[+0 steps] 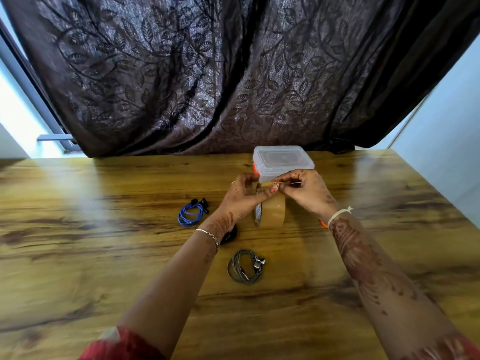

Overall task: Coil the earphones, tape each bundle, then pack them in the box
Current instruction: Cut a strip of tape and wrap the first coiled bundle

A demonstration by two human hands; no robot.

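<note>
Left hand [244,193]: grips the tape roll [272,211] at its top.
Right hand [304,190]: pinches the tape end [268,184] above the tape roll.
Risk: the tape end could fold and stick to itself.

Window daylight glares off the table [104,193] (edges blurred, bowed).

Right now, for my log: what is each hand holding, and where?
Left hand holds the brown tape roll at its top; right hand pinches its free end.

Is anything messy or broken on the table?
No, nothing looks broken or spilled. The blue earphones and grey earphones lie coiled on the table, the box has its lid on, and the left hand and right hand hold the tape roll.
</note>
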